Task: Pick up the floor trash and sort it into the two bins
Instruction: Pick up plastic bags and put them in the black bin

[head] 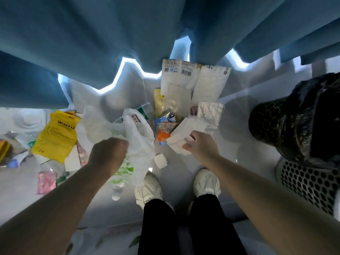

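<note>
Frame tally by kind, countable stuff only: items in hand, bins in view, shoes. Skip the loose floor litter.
White plastic bag with green print, gripped by the left hand: 1
White flat paper piece, pinched by the right hand: 1
Perforated metal bin with black liner: 1
White shoes: 2
Total: 5

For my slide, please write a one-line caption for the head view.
Left hand grips a plastic bag, right hand holds white paper, over littered floor near a bin.
</note>
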Demonstrator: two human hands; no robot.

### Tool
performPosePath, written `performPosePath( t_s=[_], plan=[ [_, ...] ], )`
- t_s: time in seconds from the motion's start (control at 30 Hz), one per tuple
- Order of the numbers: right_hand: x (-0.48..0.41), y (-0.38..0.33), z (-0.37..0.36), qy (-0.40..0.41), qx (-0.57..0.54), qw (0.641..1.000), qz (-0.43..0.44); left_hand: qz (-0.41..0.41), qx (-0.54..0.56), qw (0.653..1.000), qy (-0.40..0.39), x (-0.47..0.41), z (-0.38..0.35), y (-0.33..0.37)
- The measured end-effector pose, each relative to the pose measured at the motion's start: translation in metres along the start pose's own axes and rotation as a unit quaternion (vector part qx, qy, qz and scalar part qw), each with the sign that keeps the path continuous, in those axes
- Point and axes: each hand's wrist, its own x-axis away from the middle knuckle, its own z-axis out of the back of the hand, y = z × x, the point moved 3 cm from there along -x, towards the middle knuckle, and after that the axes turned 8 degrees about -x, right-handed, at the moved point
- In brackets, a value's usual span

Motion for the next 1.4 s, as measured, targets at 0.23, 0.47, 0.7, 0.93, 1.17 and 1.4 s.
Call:
performPosePath(
  t_s=[0.23, 0.47, 0.7, 0.93, 1.17, 1.4],
  plan=[
    [0.109, -0.011, 0.095, 0.077, -0.146, 0.986, -0.028, 0.033, 0.112, 0.993, 0.018, 0.071, 0.11, 0.038],
    [0.196, 0.009, 0.196, 0.18, -0.256, 0.949, -0.02, -0.021, 0.154, 0.987, 0.048, 0.114, 0.211, 0.124],
    [0.244, 0.071, 0.293, 0.243, -0.326, 0.913, -0.027, -0.056, 0.208, 0.976, 0.042, 0.135, 0.271, 0.249],
    [0.272, 0.15, 0.382, 0.269, -0.36, 0.892, -0.051, -0.047, 0.239, 0.97, -0.005, 0.121, 0.303, 0.369],
    [0.265, 0.25, 0.428, 0.31, -0.381, 0.866, -0.091, -0.036, 0.252, 0.966, -0.052, 0.064, 0.281, 0.498],
    [0.225, 0.319, 0.405, 0.327, -0.378, 0.857, -0.127, 0.005, 0.244, 0.966, -0.084, 0.0, 0.215, 0.552]
  ],
)
